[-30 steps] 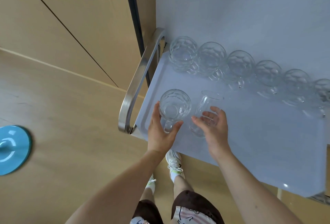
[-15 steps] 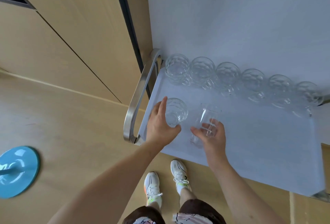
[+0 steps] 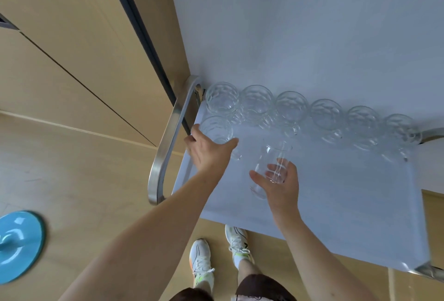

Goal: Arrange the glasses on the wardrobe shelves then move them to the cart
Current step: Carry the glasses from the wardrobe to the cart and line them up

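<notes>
A pale blue cart top [image 3: 336, 204] carries a back row of several dimpled glass mugs [image 3: 257, 101]. My left hand [image 3: 209, 149] grips another dimpled mug [image 3: 215, 129] near the cart's left end, just in front of the row. My right hand [image 3: 278, 185] holds a plain tall glass [image 3: 271, 161] standing on the cart, with fingers and thumb wrapped round its lower part. The two glasses stand apart from each other.
A curved steel handle [image 3: 168, 144] runs along the cart's left end. Wooden wardrobe panels [image 3: 72, 48] rise at the left over a wooden floor. A blue round base [image 3: 19, 245] sits at the lower left. My shoes [image 3: 201, 262] are under the cart's near edge.
My left hand has pushed the dimpled mug away from me, up toward the back row at the cart's left end. My right hand keeps hold of the tall glass in about the same spot.
</notes>
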A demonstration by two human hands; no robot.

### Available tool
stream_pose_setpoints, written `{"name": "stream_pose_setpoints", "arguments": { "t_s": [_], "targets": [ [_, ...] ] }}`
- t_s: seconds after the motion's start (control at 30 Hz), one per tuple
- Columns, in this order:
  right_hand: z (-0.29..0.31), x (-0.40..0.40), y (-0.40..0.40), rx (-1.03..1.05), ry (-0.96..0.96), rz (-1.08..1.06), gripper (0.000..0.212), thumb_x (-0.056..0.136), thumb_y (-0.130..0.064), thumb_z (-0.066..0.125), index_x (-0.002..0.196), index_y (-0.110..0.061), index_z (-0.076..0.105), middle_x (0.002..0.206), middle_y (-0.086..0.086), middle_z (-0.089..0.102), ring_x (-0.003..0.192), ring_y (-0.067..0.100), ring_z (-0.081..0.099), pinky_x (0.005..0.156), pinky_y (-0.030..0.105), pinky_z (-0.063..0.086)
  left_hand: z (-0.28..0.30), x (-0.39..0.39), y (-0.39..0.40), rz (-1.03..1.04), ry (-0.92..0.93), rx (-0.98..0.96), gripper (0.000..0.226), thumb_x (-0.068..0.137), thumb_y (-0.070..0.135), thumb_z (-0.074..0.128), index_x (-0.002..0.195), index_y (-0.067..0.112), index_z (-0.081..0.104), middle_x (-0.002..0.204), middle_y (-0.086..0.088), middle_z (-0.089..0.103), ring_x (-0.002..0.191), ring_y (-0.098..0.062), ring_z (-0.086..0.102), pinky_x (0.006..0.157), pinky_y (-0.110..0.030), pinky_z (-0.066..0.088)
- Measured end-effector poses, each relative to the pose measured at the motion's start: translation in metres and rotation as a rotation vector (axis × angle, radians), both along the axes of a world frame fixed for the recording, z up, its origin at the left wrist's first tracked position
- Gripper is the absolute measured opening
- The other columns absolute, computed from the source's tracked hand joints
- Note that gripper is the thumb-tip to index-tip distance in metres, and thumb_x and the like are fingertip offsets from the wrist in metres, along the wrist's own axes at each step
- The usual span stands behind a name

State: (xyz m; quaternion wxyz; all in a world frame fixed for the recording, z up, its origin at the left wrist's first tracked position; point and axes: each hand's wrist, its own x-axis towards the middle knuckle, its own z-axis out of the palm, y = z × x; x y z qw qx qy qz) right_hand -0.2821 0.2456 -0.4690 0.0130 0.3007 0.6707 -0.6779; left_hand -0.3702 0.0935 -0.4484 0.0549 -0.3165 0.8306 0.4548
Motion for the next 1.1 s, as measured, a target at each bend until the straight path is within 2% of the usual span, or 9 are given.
{"name": "stream_pose_setpoints", "arguments": {
  "t_s": [0.07,0.17,0.3,0.4,0.5,0.67,0.93,1.1],
  "targets": [
    [0.002,-0.004,0.001,-0.007,0.002,-0.002,0.076,0.048,-0.043,0.096,0.113,-0.041,0.055,0.111,-0.01,0.067,0.101,0.008,0.068,0.089,0.03,0.055,0.001,-0.005,0.004,0.036,-0.004,0.047,0.113,0.061,0.048,0.089,0.149,0.025,0.023,0.146,-0.006,0.034,0.132,-0.03,0.042,0.096,-0.035,0.04],
    [0.003,-0.011,0.002,-0.022,-0.002,0.005,0.075,0.049,-0.041,0.095,0.112,-0.039,0.055,0.112,-0.007,0.067,0.103,0.012,0.068,0.092,0.035,0.056,0.002,-0.011,0.008,0.063,-0.013,0.104,0.115,0.063,0.046,0.09,0.151,0.023,0.018,0.151,-0.008,0.035,0.137,-0.031,0.041,0.108,-0.047,0.043],
    [0.004,-0.017,0.004,-0.025,-0.004,0.011,0.073,0.051,-0.039,0.095,0.112,-0.037,0.056,0.113,-0.005,0.067,0.104,0.015,0.068,0.092,0.036,0.056,0.001,-0.014,0.014,0.102,0.009,0.149,0.111,0.065,0.042,0.089,0.149,0.024,0.018,0.149,-0.008,0.038,0.136,-0.03,0.04,0.108,-0.048,0.044],
    [0.004,-0.02,0.006,-0.032,-0.006,0.023,0.074,0.048,-0.045,0.095,0.112,-0.039,0.056,0.111,-0.009,0.067,0.104,0.012,0.068,0.088,0.032,0.056,0.0,-0.013,0.021,0.129,0.019,0.142,0.11,0.065,0.04,0.09,0.148,0.025,0.018,0.149,-0.007,0.035,0.137,-0.029,0.037,0.107,-0.044,0.042],
    [0.005,-0.024,0.009,-0.039,-0.01,0.027,0.074,0.046,-0.048,0.094,0.109,-0.042,0.056,0.109,-0.011,0.067,0.102,0.01,0.069,0.085,0.029,0.055,-0.002,-0.013,0.028,0.127,0.028,0.12,0.111,0.065,0.039,0.091,0.147,0.024,0.019,0.149,-0.004,0.033,0.137,-0.027,0.035,0.11,-0.046,0.041],
    [0.004,-0.027,0.015,-0.027,-0.011,0.049,0.074,0.047,-0.048,0.094,0.11,-0.041,0.056,0.112,-0.009,0.066,0.104,0.011,0.068,0.089,0.033,0.056,-0.005,-0.012,0.028,0.101,0.047,0.091,0.108,0.065,0.04,0.09,0.146,0.029,0.019,0.149,-0.002,0.034,0.137,-0.027,0.036,0.111,-0.045,0.041],
    [0.001,-0.025,0.023,-0.02,-0.02,0.083,0.075,0.048,-0.047,0.093,0.112,-0.04,0.055,0.113,-0.009,0.066,0.103,0.01,0.068,0.094,0.04,0.057,-0.004,-0.007,0.026,0.092,0.076,0.074,0.107,0.068,0.039,0.089,0.149,0.033,0.018,0.15,-0.002,0.037,0.136,-0.026,0.039,0.103,-0.04,0.042],
    [0.003,-0.022,0.027,-0.026,-0.016,0.095,0.076,0.048,-0.047,0.093,0.113,-0.04,0.054,0.114,-0.008,0.066,0.104,0.012,0.068,0.095,0.04,0.057,0.003,-0.002,0.023,0.042,0.027,0.077,0.118,0.069,0.049,0.089,0.155,0.037,0.009,0.161,-0.004,0.029,0.147,-0.028,0.031,0.115,-0.05,0.037]
  ]
}}
